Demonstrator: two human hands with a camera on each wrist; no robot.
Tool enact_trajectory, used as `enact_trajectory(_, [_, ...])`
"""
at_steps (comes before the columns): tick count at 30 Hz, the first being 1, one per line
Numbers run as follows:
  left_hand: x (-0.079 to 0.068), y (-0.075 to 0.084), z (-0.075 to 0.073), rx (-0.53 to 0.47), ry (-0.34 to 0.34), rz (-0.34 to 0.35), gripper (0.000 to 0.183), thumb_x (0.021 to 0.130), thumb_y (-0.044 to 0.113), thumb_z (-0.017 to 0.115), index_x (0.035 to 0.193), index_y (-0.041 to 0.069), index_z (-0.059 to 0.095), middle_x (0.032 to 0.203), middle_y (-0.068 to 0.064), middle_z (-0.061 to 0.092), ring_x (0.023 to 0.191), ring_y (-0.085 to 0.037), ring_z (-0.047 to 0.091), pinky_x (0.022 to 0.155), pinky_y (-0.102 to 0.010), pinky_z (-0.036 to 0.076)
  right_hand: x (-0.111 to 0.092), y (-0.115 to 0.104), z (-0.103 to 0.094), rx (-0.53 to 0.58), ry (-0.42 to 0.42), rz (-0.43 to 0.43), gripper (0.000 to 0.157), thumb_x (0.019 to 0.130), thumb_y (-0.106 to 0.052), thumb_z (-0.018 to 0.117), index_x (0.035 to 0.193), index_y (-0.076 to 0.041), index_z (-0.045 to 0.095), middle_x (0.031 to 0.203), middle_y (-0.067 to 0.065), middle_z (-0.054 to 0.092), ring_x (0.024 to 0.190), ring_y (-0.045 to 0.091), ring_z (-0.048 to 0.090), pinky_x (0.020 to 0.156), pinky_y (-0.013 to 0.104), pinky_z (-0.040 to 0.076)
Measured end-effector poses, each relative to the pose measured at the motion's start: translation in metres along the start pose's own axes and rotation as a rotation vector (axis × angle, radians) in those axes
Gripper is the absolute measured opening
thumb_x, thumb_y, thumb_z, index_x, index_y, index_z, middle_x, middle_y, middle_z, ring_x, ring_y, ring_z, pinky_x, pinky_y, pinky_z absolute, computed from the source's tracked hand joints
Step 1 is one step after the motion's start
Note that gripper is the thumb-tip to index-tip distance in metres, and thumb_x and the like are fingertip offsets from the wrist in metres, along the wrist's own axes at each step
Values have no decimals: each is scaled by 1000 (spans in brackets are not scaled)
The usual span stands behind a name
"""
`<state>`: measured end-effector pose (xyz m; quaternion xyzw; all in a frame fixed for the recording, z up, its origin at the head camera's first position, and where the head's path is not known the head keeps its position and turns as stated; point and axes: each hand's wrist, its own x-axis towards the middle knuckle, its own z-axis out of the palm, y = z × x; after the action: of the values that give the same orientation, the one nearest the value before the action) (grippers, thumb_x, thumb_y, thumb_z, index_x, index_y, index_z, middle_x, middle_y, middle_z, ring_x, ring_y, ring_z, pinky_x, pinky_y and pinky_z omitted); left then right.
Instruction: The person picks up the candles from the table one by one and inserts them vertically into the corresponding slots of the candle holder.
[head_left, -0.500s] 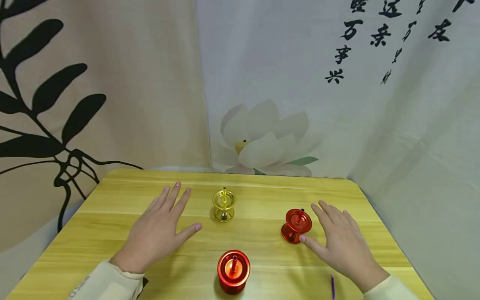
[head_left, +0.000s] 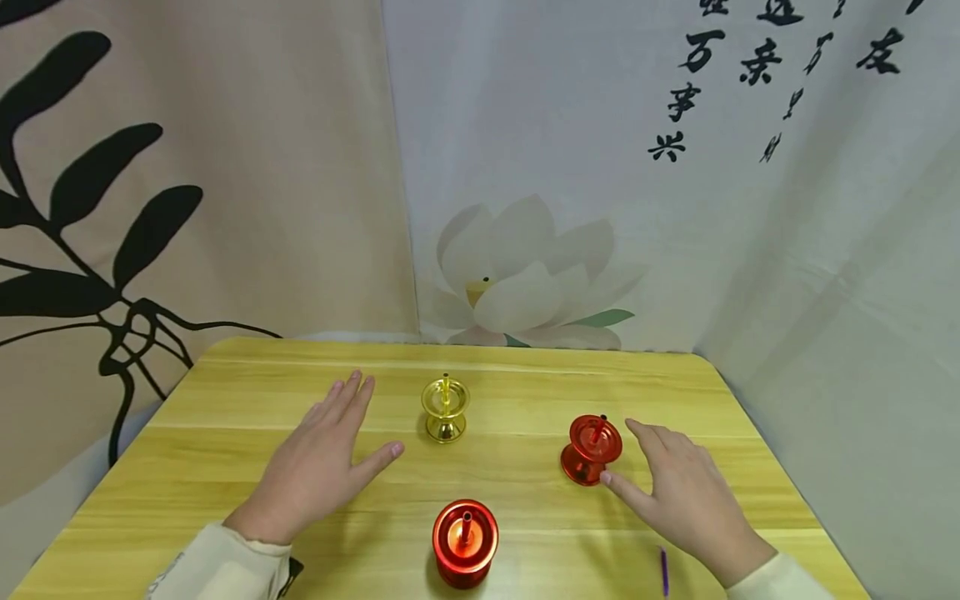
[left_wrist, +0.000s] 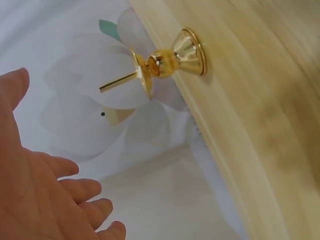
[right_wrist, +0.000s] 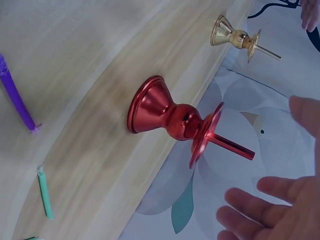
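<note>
My left hand (head_left: pixel 311 471) is held over the left of the table, fingers extended and thumb out, holding nothing. To its right a shiny gold candle holder (head_left: pixel 446 410) stands upright, with a dish and a thin central tube. A red metal candle holder (head_left: pixel 591 450) of like shape stands at the right. Just beside it is my right hand (head_left: pixel 686 496), fingers loosely extended around its right side; the right wrist view shows a gap between the fingers (right_wrist: pixel 250 212) and that holder. Another red candle holder (head_left: pixel 465 542) stands at the front middle, seen from above.
A thin purple stick (right_wrist: pixel 17 95) lies on the wooden table (head_left: pixel 525 383) near my right forearm. Green sticks (right_wrist: pixel 45 192) show close by in the right wrist view. A printed cloth backdrop (head_left: pixel 315 208) rises behind the table's far edge.
The fingers of my right hand have dipped and bent slightly. On my left hand they have drawn a little closer together. The candle holders keep their places; the head view has shifted slightly.
</note>
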<state>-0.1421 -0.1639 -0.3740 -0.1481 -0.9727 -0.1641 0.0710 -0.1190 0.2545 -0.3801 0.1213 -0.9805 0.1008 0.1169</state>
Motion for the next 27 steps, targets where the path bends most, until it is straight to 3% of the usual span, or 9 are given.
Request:
enact_trajectory(6, [1, -1, 6, -112, -27, -38, 103, 92, 78, 37, 160, 4, 15, 165, -18, 13, 150, -41, 17, 116, -62, 23, -2, 1, 0, 62, -106, 71, 78, 90, -59, 67, 136, 4, 55, 116, 12, 67, 106, 35, 63, 89, 55, 53])
enact_trajectory(12, [2, -1, 11, -214, -51, -87, 104, 93, 77, 37, 161, 3, 10, 166, -18, 10, 148, -43, 22, 111, -65, 30, -4, 6, 4, 84, -166, 100, 54, 88, -38, 77, 120, 3, 65, 103, 7, 68, 90, 25, 67, 75, 45, 57])
enact_trajectory(17, [4, -4, 17, -298, -60, -109, 100, 96, 72, 39, 160, 1, 10, 165, -19, 12, 146, -45, 25, 114, -63, 26, -6, 10, 7, 60, -222, 125, 29, 84, -27, 81, 100, -4, 72, 90, 2, 66, 78, 17, 63, 68, 38, 56])
enact_trajectory(27, [14, -11, 25, -442, -47, -174, 93, 99, 67, 41, 161, 6, 11, 163, -24, 19, 145, -50, 24, 114, -66, 23, -16, 20, 17, 38, -333, 203, 17, 81, -19, 82, 82, -9, 68, 71, -4, 56, 64, 12, 48, 59, 31, 47])
